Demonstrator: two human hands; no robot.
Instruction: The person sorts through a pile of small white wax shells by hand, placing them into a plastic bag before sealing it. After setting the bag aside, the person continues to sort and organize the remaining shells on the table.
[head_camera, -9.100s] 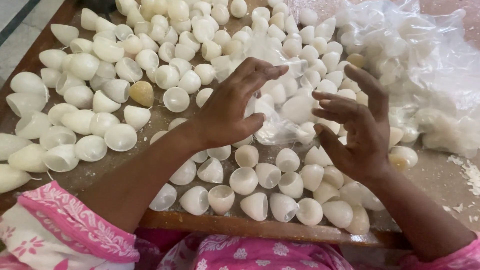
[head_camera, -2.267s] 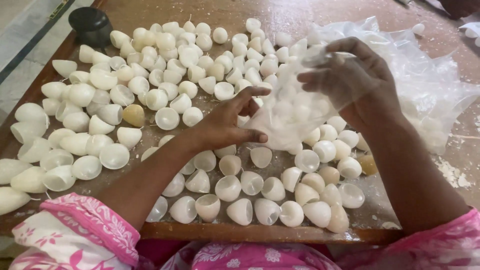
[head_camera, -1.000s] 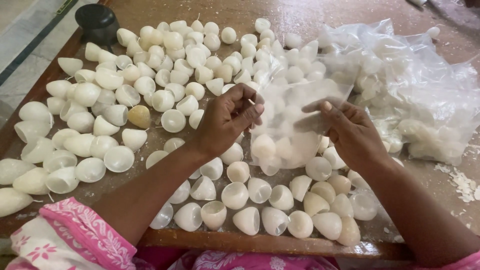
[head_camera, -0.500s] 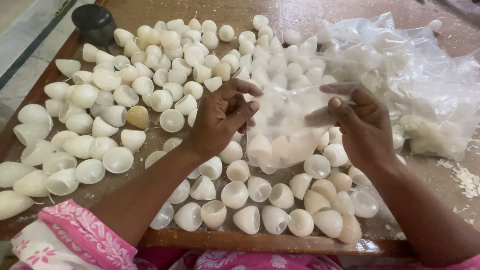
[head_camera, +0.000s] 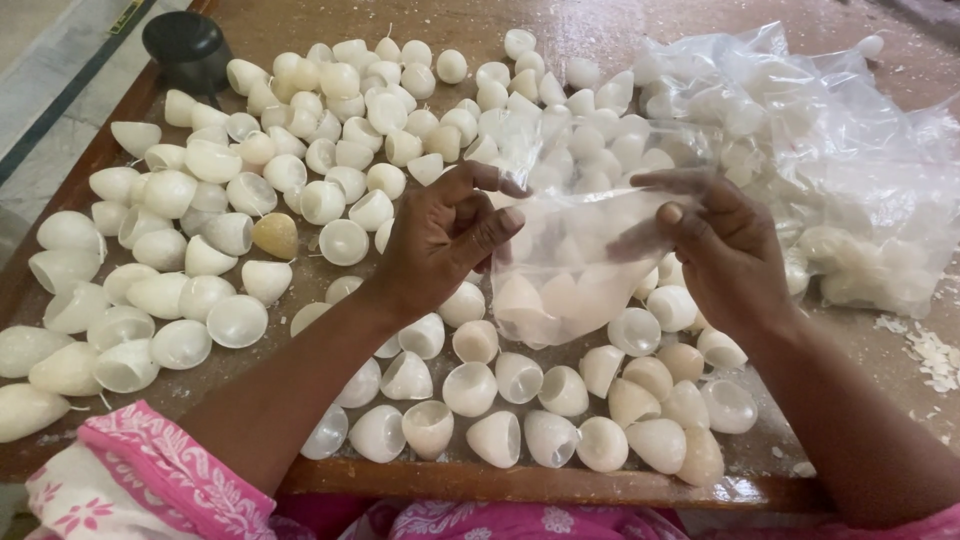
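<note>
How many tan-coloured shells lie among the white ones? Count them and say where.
1 clearly tan shell, left of the left hand among the white shells. Both hands hold the small clear bag; others may hide under it or the right hand.

Nine seconds back, both hands lie among the white dome-shaped wax shells on the counter; now the left hand (head_camera: 440, 235) and the right hand (head_camera: 725, 250) are lifted and pinch the rim of a small clear plastic bag (head_camera: 570, 260), stretching it open between them. Since a second ago the hands have drawn wider apart and the bag's mouth gapes more.
</note>
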